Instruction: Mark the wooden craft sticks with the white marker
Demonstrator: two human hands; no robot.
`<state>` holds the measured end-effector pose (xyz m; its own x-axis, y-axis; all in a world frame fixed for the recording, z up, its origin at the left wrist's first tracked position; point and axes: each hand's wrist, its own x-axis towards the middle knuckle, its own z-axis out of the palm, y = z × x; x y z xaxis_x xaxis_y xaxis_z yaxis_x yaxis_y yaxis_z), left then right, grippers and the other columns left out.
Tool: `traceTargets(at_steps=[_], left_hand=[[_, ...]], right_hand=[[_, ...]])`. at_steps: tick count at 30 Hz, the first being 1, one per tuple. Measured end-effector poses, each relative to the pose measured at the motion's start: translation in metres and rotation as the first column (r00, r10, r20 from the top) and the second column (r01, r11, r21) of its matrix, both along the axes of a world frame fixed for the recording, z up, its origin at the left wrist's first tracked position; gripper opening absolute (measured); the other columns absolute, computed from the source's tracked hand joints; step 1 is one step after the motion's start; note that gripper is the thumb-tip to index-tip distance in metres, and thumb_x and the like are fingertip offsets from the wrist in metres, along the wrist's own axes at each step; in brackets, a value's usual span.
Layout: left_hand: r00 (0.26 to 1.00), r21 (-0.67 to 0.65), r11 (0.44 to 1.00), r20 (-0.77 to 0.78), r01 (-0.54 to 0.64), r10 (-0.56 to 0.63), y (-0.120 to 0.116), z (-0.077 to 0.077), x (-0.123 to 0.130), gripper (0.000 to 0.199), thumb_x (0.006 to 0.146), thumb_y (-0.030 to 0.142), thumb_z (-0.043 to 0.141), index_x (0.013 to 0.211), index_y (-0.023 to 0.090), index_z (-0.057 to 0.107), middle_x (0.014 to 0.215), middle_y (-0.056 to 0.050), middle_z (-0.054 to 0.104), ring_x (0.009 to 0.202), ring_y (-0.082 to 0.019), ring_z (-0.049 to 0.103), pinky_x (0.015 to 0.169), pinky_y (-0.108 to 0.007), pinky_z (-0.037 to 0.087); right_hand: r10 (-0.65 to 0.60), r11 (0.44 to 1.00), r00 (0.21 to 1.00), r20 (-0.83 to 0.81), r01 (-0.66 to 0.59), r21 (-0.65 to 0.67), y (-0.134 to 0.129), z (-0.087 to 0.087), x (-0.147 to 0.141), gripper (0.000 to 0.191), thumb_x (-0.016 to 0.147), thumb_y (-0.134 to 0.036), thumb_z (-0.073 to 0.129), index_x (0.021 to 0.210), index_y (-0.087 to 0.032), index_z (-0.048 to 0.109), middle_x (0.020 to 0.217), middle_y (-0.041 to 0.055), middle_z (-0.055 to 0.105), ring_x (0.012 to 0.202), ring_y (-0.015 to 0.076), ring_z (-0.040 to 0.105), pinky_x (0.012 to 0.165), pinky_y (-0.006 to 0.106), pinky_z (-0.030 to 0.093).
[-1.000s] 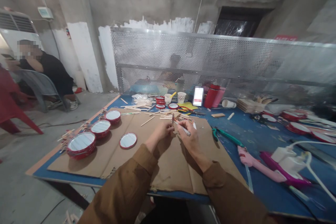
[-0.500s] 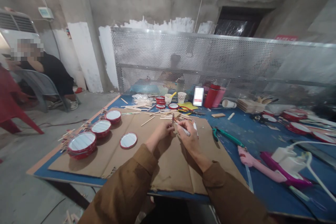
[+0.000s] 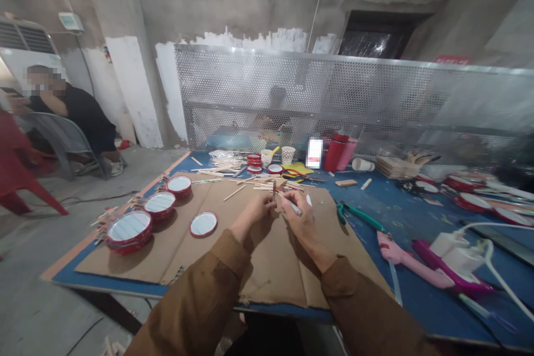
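Observation:
My left hand (image 3: 258, 210) is closed round a short, flat brown stick (image 3: 274, 189), which it holds upright above the cardboard. My right hand (image 3: 301, 216) grips a pale pen-like marker (image 3: 296, 208), its front end pointing at the stick. Whether the tip touches the stick I cannot tell. Both hands are close together over the cardboard sheet (image 3: 271, 283). To their left lies a single red-rimmed white disc (image 3: 203, 224). Beyond my fingers, loose wooden sticks (image 3: 267, 182) are scattered.
Red-rimmed discs (image 3: 129, 229) stand in stacks on the left. A pink glue gun (image 3: 411, 264), green-handled pliers (image 3: 362, 216) and a purple power strip (image 3: 471, 283) lie right. Cups, a red bottle (image 3: 336, 153) and a phone stand before a perforated metal screen (image 3: 250, 83). A person sits far left.
The view has shifted very slightly. Both hands keep their grip and place, with the stick and the marker held as before.

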<state>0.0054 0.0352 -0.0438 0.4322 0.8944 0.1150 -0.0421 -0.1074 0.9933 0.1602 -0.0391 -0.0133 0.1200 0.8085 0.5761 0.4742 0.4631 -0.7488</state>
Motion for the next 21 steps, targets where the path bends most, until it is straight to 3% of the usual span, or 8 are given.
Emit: traceTargets(at_steps=[5,13,21], left_hand=[[0.992,0.058,0.998,-0.124,-0.012,0.019,0.0018,-0.0018,-0.0009,0.021,0.086,0.029,0.083,0.075,0.017,0.069,0.061,-0.002,0.062,0.058,-0.014,0.054,0.062,-0.027,0.043],[0.993,0.051,0.999,-0.118,-0.017,0.023,0.0029,-0.0017,-0.0008,0.021,0.083,0.025,0.083,0.073,0.018,0.067,0.061,-0.002,0.061,0.058,-0.014,0.054,0.062,-0.028,0.041],[0.998,0.050,0.999,-0.065,0.004,-0.001,0.0006,0.0008,-0.0017,0.025,0.085,0.037,0.090,0.082,0.017,0.075,0.058,0.000,0.057,0.060,-0.015,0.055,0.063,-0.028,0.045]], right_hand=[[0.005,1.000,1.000,0.020,-0.005,0.006,0.0009,0.0001,-0.0013,0.026,0.095,-0.052,0.061,0.088,-0.027,0.068,0.089,0.0052,0.077,0.086,0.0257,0.070,0.083,0.040,0.055],[0.041,0.999,0.999,-0.005,-0.041,0.008,0.0017,-0.0007,-0.0015,0.027,0.096,-0.052,0.061,0.089,-0.027,0.068,0.088,0.0049,0.077,0.084,0.0243,0.070,0.079,0.037,0.056],[0.034,0.999,0.999,0.001,-0.034,0.014,0.0009,0.0003,-0.0018,0.025,0.096,-0.050,0.061,0.089,-0.027,0.068,0.087,0.0050,0.077,0.083,0.0245,0.069,0.080,0.038,0.056]])
